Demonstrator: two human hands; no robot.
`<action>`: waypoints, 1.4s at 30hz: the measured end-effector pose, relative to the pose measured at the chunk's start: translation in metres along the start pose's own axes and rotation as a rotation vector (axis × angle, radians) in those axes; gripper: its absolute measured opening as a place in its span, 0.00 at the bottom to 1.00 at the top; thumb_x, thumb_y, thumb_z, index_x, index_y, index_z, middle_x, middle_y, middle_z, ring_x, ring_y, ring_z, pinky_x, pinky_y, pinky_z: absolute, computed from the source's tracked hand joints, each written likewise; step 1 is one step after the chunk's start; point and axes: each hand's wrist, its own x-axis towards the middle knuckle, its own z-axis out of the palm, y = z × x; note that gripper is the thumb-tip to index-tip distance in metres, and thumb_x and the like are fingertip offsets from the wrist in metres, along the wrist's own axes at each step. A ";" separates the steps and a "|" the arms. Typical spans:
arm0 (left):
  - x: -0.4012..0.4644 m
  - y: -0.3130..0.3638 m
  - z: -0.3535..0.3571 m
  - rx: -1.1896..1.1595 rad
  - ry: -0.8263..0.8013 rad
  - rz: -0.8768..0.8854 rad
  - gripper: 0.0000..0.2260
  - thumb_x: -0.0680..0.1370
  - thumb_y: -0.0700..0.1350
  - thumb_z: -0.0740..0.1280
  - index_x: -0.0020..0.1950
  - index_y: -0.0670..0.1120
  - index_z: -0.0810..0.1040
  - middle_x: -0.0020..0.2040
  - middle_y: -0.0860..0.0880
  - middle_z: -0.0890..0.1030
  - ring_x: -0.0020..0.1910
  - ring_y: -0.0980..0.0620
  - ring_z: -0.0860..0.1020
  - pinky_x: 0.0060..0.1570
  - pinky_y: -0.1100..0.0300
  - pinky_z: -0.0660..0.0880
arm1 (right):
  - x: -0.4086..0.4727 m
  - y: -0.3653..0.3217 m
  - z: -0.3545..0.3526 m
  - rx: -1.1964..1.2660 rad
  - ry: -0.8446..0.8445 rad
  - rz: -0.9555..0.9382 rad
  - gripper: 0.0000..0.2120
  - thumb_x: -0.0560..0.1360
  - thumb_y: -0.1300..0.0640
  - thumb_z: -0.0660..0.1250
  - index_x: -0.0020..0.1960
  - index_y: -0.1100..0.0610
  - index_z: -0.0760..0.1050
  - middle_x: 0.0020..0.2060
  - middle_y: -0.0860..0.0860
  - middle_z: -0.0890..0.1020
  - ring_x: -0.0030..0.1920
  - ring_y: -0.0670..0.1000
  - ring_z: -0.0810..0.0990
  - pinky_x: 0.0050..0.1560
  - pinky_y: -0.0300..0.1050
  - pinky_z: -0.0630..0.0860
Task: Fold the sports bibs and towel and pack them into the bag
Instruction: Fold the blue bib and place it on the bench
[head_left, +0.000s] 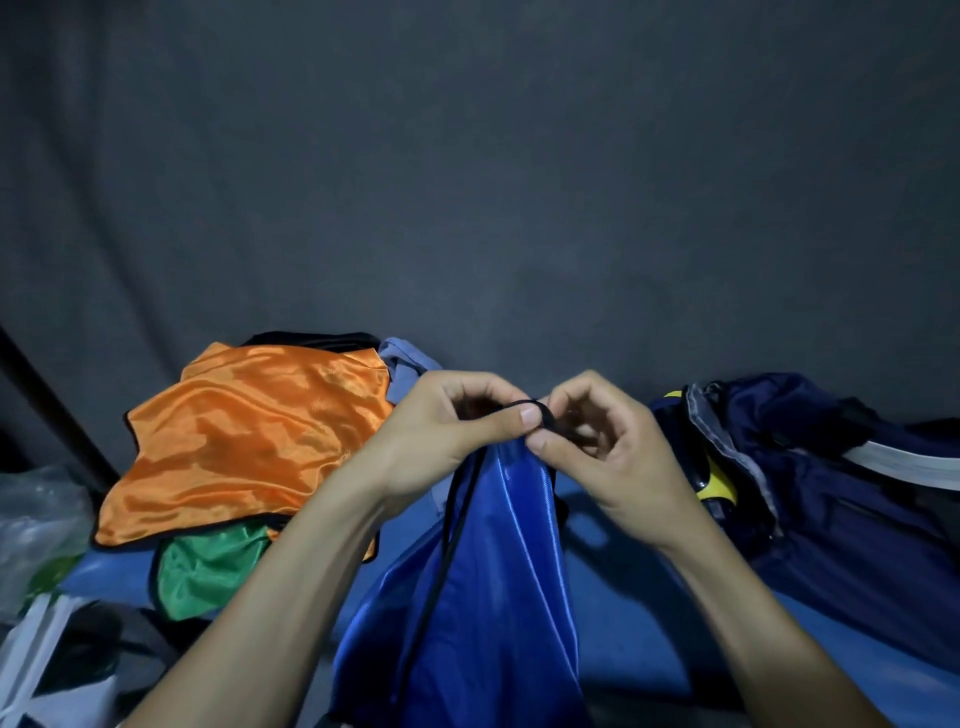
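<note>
Both hands raised over the work surface, holding a blue bib (498, 561) up by its top edge. Left hand (441, 436) pinches the black trim (524, 405) of the bib between thumb and curled fingers. Right hand (608, 447) pinches the same edge just beside it, fingers curled in; the two hands almost touch. The rest of the bib hangs down in a narrow, bunched column between the forearms.

Orange bib (249, 447) lies spread but rumpled to the left, a green bib (208, 566) partly under its near edge. Dark blue bag (852, 499) sits open to the right, something yellow (719, 483) showing at its mouth. A pale blue cloth (402, 371) behind the orange bib may be the towel; cannot confirm.

Judgement: early stage, no bib folded yet.

Risks:
- Fabric looks slick; a pinch on the thin trim alone could slip and drop the bib.
- Hands so close together leave the bib bunched, so a fold from here would likely come out crooked.
- Hanging trim loop could snag a finger.
</note>
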 end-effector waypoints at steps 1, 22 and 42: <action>-0.003 0.002 0.000 0.006 -0.008 0.007 0.04 0.78 0.40 0.72 0.48 0.40 0.84 0.46 0.42 0.85 0.48 0.48 0.84 0.51 0.61 0.77 | -0.001 -0.001 -0.001 -0.001 0.010 -0.017 0.08 0.75 0.58 0.74 0.47 0.55 0.74 0.45 0.62 0.80 0.41 0.60 0.78 0.46 0.61 0.76; -0.075 0.148 0.020 0.390 -0.247 0.153 0.15 0.78 0.49 0.74 0.40 0.38 0.78 0.34 0.43 0.75 0.34 0.48 0.72 0.36 0.48 0.66 | 0.022 -0.227 -0.037 0.099 0.067 -0.044 0.10 0.78 0.65 0.67 0.40 0.57 0.73 0.34 0.48 0.79 0.33 0.44 0.77 0.35 0.34 0.74; -0.090 0.073 -0.071 1.118 -0.042 0.179 0.19 0.78 0.50 0.71 0.32 0.42 0.72 0.29 0.47 0.74 0.31 0.47 0.73 0.30 0.64 0.63 | -0.008 -0.223 -0.084 0.392 0.358 -0.064 0.17 0.80 0.63 0.64 0.33 0.51 0.75 0.33 0.47 0.74 0.34 0.44 0.72 0.36 0.36 0.68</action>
